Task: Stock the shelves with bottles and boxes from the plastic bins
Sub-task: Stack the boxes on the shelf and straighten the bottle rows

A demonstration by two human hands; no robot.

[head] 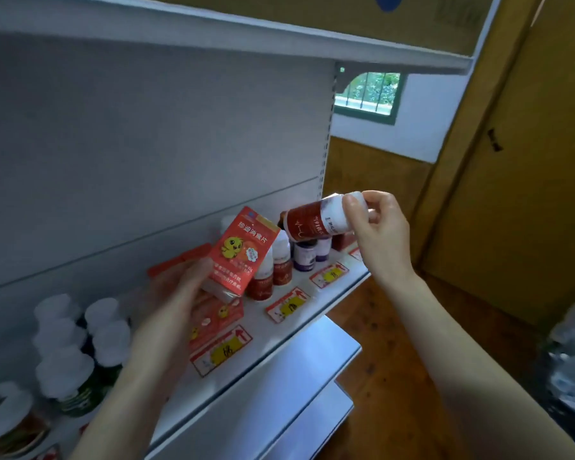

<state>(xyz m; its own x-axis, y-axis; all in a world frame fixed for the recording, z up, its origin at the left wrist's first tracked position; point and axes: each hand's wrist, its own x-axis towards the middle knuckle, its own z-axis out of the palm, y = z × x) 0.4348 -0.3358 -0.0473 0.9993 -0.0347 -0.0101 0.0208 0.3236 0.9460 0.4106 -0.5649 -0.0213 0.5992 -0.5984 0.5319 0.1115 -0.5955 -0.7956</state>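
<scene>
Pointing left, tilted bottle [316,216], right hand [377,227] gripping.

Wooden floor [390,376], white wall [422,121] over brown panelling [372,174], green-framed window [369,94] (barred, foliage outside), wooden door [528,200].

Past the far end, you look at a small window [369,91] with a green frame and bars, green leaves showing through it, set in a white wall [422,117] above brown wood panelling [372,167]. On your right stands a brown wooden door [528,161] with a small dark fitting [494,140] on it, and below you a reddish-brown wooden floor [395,376] carries a blurred heap of crinkled clear plastic [571,353] at the right edge. In front of you a row of red-bordered labels [287,305] with yellow middles lies flat, each apart from the next.
</scene>
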